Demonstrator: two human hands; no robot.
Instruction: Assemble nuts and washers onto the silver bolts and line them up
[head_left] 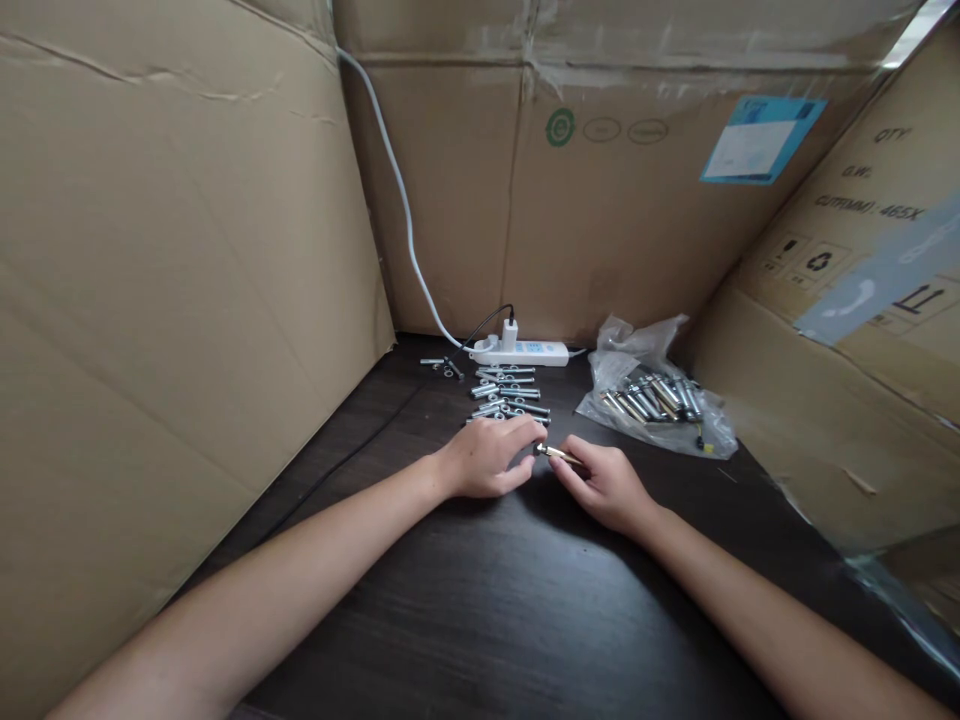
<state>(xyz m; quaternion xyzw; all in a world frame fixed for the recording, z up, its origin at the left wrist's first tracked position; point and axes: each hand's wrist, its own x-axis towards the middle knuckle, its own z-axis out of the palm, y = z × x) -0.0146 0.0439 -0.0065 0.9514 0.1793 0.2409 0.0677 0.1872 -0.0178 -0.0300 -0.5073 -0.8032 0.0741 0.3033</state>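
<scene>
A metal expansion bolt [559,455] with a brass-coloured sleeve is pinched between the thumb and fingers of my right hand [606,482], its end pointing left. Around that end curve the thumb and fingers of my left hand [487,458], with a gap between them; whether a fingertip touches the bolt is hard to see. Just beyond my left hand lie rows of silver bolts [517,393] with sleeves, nuts and washers, partly covered by my fingers.
A clear plastic bag [645,390] of expansion bolts lies at the back right. Behind the rows sits a white power strip [551,353] with a charger plugged in. A black cable [352,455] crosses the dark table on the left. Cardboard walls [450,200] enclose three sides.
</scene>
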